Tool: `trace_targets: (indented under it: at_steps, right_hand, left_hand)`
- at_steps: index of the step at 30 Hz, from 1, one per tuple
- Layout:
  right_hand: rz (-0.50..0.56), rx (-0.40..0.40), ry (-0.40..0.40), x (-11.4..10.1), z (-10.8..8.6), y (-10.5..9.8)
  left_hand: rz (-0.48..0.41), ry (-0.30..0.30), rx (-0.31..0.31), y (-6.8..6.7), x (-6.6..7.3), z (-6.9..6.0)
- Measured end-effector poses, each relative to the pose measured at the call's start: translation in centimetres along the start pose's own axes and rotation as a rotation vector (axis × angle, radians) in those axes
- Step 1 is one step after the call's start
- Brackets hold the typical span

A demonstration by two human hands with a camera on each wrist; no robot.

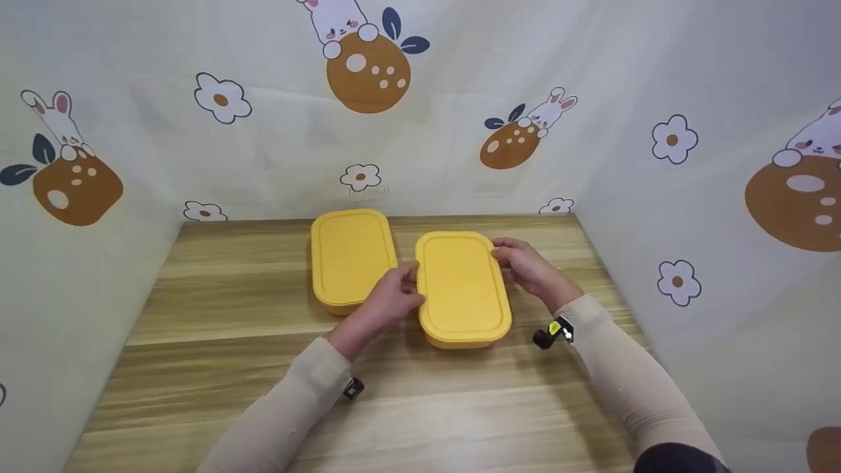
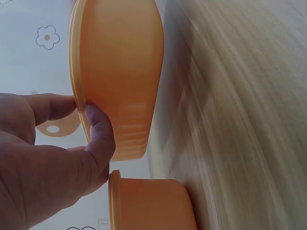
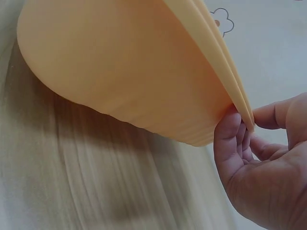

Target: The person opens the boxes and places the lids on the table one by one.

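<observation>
Two yellow lidded food containers are on the wooden table in the head view. My left hand (image 1: 387, 295) pinches the left rim of the right-hand container (image 1: 463, 289). On its opposite side, my right hand (image 1: 529, 269) grips the right rim towards the far corner. In the left wrist view, the thumb and fingers of the left hand (image 2: 53, 167) close over the rim. The right wrist view has the right hand (image 3: 268, 177) pinching the rim edge. I cannot tell whether its base touches the table. The second container (image 1: 351, 256) stands to the left, just beyond my left hand.
A pale cloth printed with rabbits and flowers (image 1: 223, 98) hangs behind the table (image 1: 217, 289) and along both sides. Small black devices (image 1: 353, 389) are strapped at both wrists. The second container stands near the table's back edge.
</observation>
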State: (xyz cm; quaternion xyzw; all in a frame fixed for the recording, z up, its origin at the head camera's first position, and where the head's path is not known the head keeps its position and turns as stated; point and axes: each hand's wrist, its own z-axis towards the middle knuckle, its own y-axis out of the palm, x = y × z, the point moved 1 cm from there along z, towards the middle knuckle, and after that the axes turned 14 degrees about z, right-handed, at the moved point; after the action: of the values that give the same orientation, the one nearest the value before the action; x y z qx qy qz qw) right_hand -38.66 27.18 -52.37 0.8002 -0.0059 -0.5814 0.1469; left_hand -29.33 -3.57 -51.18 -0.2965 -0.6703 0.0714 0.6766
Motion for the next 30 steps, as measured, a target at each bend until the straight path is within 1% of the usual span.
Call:
trace_targets:
  at_steps: [2,5,9,13,16,21,23,30]
  right_hand:
    - [-0.003,-0.003,-0.002,0.2,0.0,0.0]
    - [-0.021,-0.004,-0.010,0.4,0.0,-0.1]
    - [-0.034,0.001,-0.006,0.6,-0.1,-0.2]
    - [-0.036,0.006,0.002,0.7,-0.2,-0.1]
    - [-0.049,0.001,0.001,0.7,-0.3,-0.1]
    - [-0.052,-0.020,0.011,0.9,-0.4,-0.1]
    - [-0.057,-0.020,0.010,1.0,-0.4,-0.1]
    - [-0.083,-0.012,-0.012,1.3,-0.5,-0.3]
  left_hand:
    - [0.007,0.017,0.001,0.1,0.0,-0.1]
    - [0.024,0.024,-0.003,0.3,0.0,-0.3]
    - [0.046,0.019,-0.010,0.6,-0.1,-0.5]
    - [0.049,0.026,-0.021,0.7,-0.3,-0.6]
    - [0.046,0.049,-0.035,0.6,-0.4,-0.7]
    - [0.086,0.090,-0.036,0.4,-0.5,-0.9]
    - [0.107,0.086,-0.032,0.3,-0.6,-0.9]
    - [0.138,0.059,-0.040,0.5,-0.7,-0.8]
